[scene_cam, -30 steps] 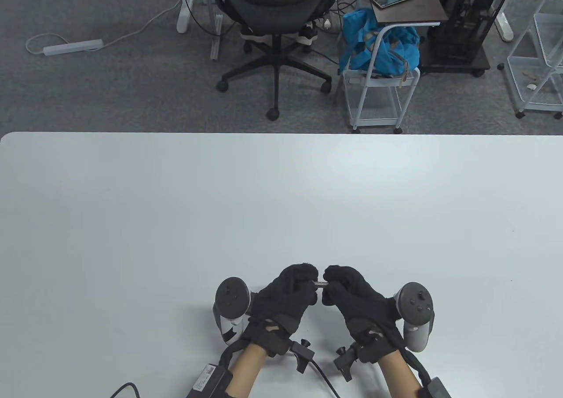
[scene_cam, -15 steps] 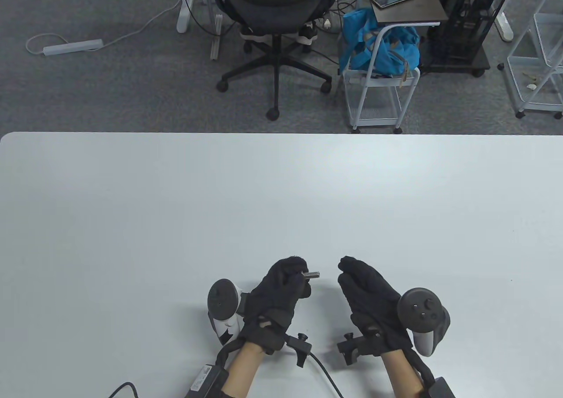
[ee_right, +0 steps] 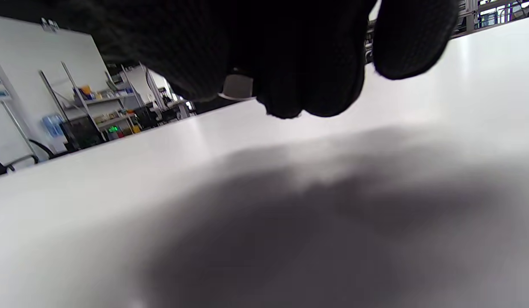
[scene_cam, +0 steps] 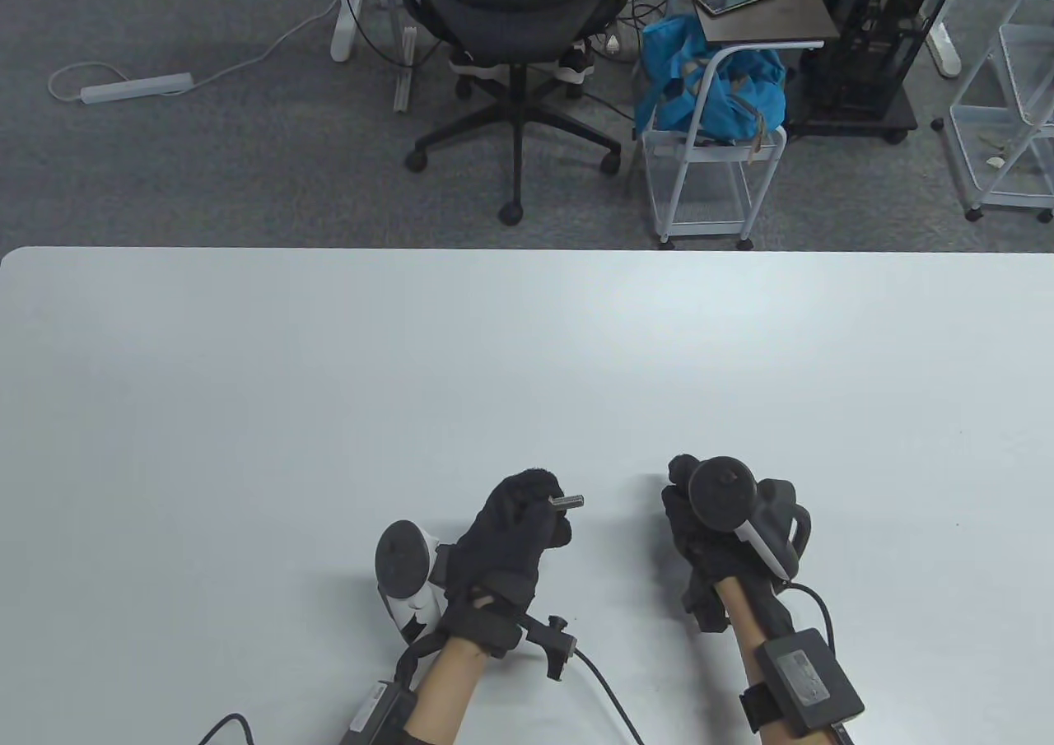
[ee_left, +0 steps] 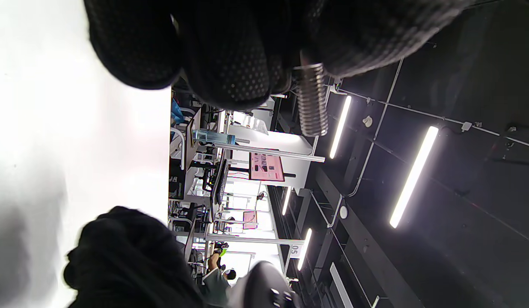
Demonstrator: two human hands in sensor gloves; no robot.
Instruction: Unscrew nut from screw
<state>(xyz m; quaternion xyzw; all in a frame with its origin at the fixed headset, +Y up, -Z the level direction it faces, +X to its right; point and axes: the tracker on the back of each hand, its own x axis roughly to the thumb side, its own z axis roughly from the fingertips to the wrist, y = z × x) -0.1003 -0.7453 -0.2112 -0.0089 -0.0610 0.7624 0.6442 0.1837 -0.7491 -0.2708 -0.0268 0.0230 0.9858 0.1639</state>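
Here we record the left hand [scene_cam: 509,535] pinching the short threaded steel screw [scene_cam: 567,500], its bare shank jutting toward the right hand [scene_cam: 700,531]; the two hands sit apart above the pale grey table [scene_cam: 329,383]. From the table view we see the right hand turned palm-down under its tracker [scene_cam: 725,494], and cannot tell what it carries. The right wrist view adds this: a small silvery metal piece [ee_right: 238,87], likely the nut, sits pinched between the dark gloved fingers [ee_right: 307,77], just above the table. The left wrist view shows the screw's threads [ee_left: 312,100] closely, free of any nut, the head hidden in the glove. Beyond the table's far edge we note grey carpet, a black mesh office chair [scene_cam: 515,4], a blue bag [scene_cam: 708,78] on a white cart, and a white power strip [scene_cam: 136,86].
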